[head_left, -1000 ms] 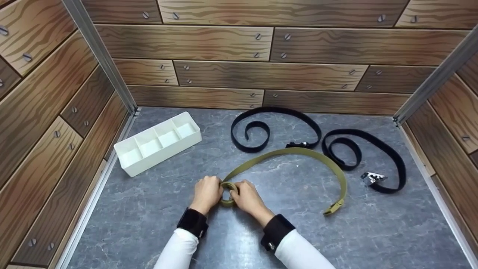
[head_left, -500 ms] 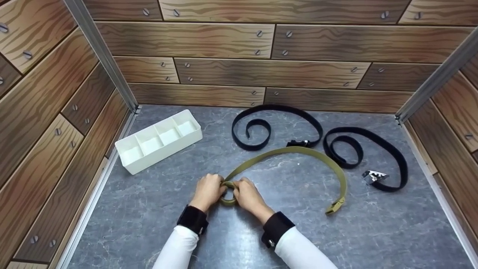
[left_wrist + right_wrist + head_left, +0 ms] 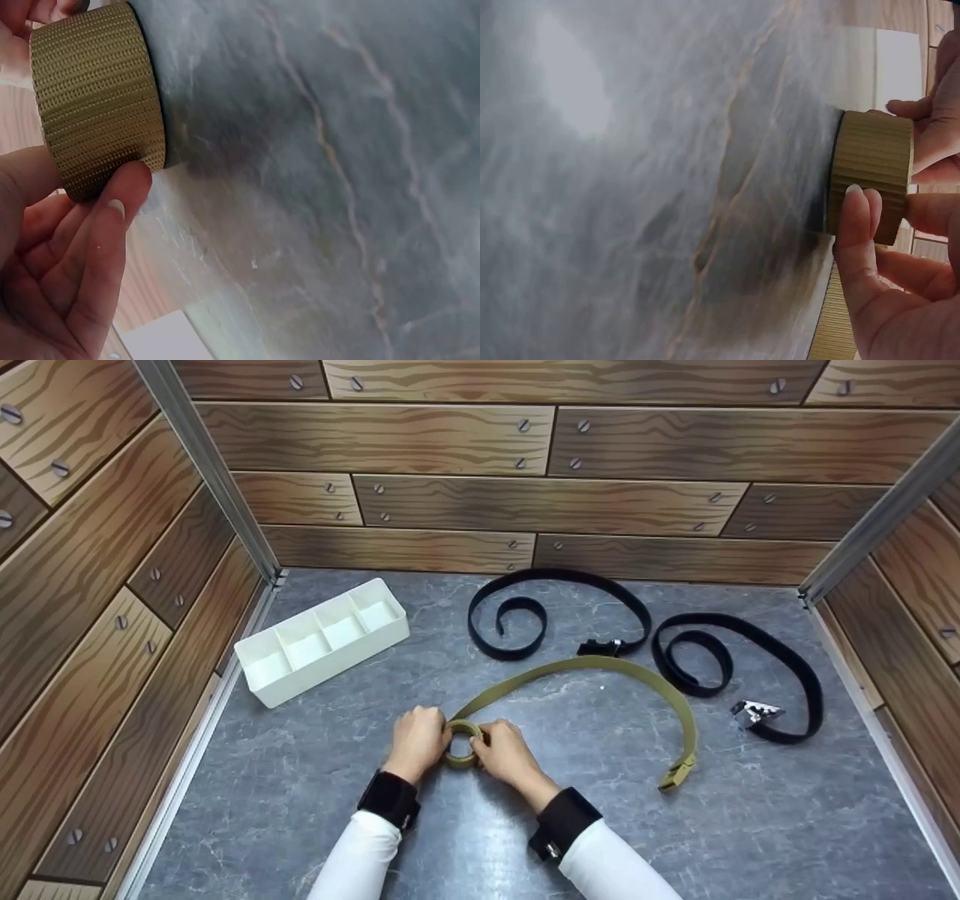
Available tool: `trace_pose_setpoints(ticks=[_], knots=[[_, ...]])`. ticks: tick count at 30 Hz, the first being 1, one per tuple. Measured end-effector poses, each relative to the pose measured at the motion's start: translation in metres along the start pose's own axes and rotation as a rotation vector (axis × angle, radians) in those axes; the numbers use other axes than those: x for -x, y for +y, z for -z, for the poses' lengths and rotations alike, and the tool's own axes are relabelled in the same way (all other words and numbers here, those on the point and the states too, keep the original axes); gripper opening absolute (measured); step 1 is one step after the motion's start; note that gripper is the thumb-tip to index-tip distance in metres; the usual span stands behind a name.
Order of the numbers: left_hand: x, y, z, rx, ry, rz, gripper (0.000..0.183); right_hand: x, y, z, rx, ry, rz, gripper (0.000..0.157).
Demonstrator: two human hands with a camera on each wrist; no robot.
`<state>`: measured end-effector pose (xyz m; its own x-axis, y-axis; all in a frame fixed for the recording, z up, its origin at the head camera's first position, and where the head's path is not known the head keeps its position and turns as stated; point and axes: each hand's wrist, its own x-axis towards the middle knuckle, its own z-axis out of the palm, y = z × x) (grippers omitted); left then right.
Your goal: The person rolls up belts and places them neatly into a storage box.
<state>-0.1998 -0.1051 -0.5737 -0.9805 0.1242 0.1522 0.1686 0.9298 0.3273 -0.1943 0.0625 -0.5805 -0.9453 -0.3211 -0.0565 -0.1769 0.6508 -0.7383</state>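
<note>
An olive-green webbing belt point(image 3: 600, 663) stands on edge on the grey marbled surface, one end wound into a round coil point(image 3: 460, 762). From the coil its strap arcs away to the right and ends in a matching buckle point(image 3: 678, 772). My left hand point(image 3: 418, 744) pinches the coil's left side; in the left wrist view a fingertip point(image 3: 133, 184) presses the ribbed outer wall. My right hand point(image 3: 510, 756) pinches the opposite side, thumb at the inner rim. The right wrist view shows its fingers point(image 3: 855, 232) against the outside of the coil.
A white four-slot tray point(image 3: 330, 666) sits at the back left. Two black belts, one point(image 3: 559, 574) at the back middle and another point(image 3: 780, 641) with a silver buckle point(image 3: 754, 712) at the right, lie partly coiled. Wood-patterned walls point(image 3: 450, 502) enclose the surface.
My right hand has shifted slightly right along the coil, and its fingers have changed their hold. The coil's ring looks rounder. The left hand keeps its grip.
</note>
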Motion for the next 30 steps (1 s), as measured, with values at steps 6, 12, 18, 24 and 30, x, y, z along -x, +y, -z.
trace_pose_setpoints(ticks=[6,12,18,24,30], knots=[[0.0003,-0.0014,0.0015,0.027,-0.062,-0.010,0.011,-0.0010,-0.0008,0.0012,-0.006,-0.016,-0.018,0.019],[-0.0009,-0.0002,0.0028,0.071,-0.068,-0.032,0.014,-0.0044,-0.0007,0.0009,0.119,-0.011,0.047,0.023],[-0.0019,0.0017,0.0017,0.030,-0.046,-0.044,0.020,-0.0068,0.0006,-0.0001,0.113,-0.030,0.082,0.026],[-0.0011,0.0009,0.0006,0.028,-0.011,-0.003,0.025,-0.0033,-0.0019,0.0024,0.031,-0.031,0.001,0.013],[-0.0011,-0.0003,0.0010,0.065,-0.056,-0.006,0.023,-0.0024,-0.0022,-0.0001,-0.010,-0.039,0.000,0.016]])
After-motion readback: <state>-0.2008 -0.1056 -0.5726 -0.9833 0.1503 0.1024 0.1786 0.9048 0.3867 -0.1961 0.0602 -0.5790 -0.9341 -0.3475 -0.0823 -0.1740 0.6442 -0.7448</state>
